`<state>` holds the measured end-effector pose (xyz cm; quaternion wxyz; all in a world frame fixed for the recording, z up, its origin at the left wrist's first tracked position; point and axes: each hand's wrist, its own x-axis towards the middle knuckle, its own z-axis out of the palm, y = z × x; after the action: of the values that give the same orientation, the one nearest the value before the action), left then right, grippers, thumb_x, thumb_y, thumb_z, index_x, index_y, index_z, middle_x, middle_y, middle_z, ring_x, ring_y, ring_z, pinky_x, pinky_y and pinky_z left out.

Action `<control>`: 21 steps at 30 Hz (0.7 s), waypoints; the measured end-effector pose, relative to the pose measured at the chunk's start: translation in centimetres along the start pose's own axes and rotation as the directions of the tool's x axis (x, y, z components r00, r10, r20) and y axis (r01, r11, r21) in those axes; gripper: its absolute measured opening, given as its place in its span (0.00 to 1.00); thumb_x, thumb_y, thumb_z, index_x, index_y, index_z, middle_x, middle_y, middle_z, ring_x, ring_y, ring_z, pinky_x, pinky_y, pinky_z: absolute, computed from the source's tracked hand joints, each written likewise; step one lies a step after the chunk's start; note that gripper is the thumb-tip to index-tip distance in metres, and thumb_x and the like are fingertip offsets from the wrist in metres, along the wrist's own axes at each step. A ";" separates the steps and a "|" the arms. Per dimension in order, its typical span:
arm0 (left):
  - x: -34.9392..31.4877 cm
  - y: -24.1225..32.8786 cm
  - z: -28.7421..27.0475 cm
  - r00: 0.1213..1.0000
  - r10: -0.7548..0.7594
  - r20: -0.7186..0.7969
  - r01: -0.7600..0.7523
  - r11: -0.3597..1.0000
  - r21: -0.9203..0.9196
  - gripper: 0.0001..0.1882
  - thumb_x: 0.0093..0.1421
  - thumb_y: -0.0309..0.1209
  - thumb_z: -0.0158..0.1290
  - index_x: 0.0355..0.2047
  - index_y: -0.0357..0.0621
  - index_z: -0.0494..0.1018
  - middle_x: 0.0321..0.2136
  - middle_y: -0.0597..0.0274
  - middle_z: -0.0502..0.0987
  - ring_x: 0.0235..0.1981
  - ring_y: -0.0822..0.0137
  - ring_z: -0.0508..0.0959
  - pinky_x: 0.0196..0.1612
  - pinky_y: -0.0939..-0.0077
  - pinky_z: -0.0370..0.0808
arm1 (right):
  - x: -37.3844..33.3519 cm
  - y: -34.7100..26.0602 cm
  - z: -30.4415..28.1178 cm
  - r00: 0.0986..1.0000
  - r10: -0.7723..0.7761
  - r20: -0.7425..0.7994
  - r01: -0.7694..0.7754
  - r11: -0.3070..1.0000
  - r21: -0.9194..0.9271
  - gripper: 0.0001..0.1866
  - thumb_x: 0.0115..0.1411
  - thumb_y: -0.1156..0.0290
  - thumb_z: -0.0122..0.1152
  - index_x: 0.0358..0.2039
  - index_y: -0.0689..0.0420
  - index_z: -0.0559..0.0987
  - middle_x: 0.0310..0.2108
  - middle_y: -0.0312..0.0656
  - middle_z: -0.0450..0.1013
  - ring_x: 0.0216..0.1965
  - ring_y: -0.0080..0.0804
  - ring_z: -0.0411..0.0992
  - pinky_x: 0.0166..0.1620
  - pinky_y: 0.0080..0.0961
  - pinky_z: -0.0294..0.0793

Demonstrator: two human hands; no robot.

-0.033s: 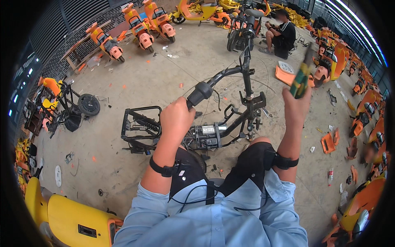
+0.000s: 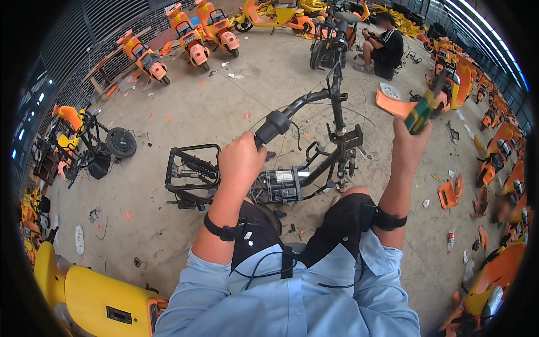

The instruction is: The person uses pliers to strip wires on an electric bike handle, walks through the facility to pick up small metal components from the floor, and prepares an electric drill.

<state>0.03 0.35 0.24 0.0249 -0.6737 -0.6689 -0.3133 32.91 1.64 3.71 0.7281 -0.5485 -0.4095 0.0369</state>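
My left hand (image 2: pixel 241 160) is closed round the end of the black handlebar grip (image 2: pixel 273 127). The grip sits on a bent black handlebar (image 2: pixel 307 101) that joins the upright stem of a stripped scooter frame (image 2: pixel 323 167). Off to the right, my right hand (image 2: pixel 410 140) is raised and closed round a screwdriver (image 2: pixel 420 115). Its handle is green and yellow, and its dark shaft points up and away, smeared by motion. The screwdriver is apart from the frame. A battery-like box (image 2: pixel 284 185) lies low in the frame, between my hands and near my knees.
A yellow scooter body (image 2: pixel 95 295) stands close at the lower left. Left lies a partly stripped scooter with its wheel (image 2: pixel 121 142). Orange panels (image 2: pixel 447 195) and a bottle (image 2: pixel 451 240) lie at right. A co-worker (image 2: pixel 387 45) sits beyond. Rows of scooters line the sides.
My right hand has shifted slightly to the right, and the screwdriver has swung right and tipped with it. My left hand stays on the grip.
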 end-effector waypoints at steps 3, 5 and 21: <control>0.1 0.1 0.4 1.000 -0.007 0.000 0.007 1.000 -0.013 0.10 0.48 0.32 0.58 0.26 0.36 0.74 0.23 0.43 0.78 0.27 0.42 0.79 0.32 0.54 0.76 | -3.1 0.6 2.2 0.959 0.230 -0.168 -0.149 0.908 0.392 0.29 0.53 0.69 0.68 0.50 0.61 0.62 0.34 0.36 0.66 0.29 0.22 0.64 0.33 0.27 0.70; 0.2 0.3 0.2 1.000 0.010 0.021 -0.010 1.000 -0.004 0.10 0.49 0.31 0.58 0.26 0.36 0.73 0.24 0.44 0.78 0.28 0.43 0.80 0.33 0.54 0.76 | -8.0 1.7 5.0 1.000 -0.018 0.018 0.018 0.999 0.032 0.31 0.51 0.69 0.67 0.52 0.60 0.61 0.36 0.43 0.70 0.27 0.33 0.71 0.32 0.33 0.73; 0.0 -0.1 0.1 1.000 0.003 0.002 -0.003 1.000 0.017 0.11 0.50 0.31 0.59 0.27 0.36 0.72 0.25 0.45 0.78 0.28 0.43 0.80 0.33 0.52 0.76 | -1.2 1.6 -0.2 0.951 0.290 -0.107 -0.239 0.909 0.342 0.24 0.54 0.71 0.65 0.48 0.61 0.64 0.32 0.34 0.65 0.29 0.22 0.65 0.31 0.21 0.68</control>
<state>-0.04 0.43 0.10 0.0303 -0.6747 -0.6706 -0.3068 32.83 1.52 1.71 0.8262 -0.4728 -0.2615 0.1596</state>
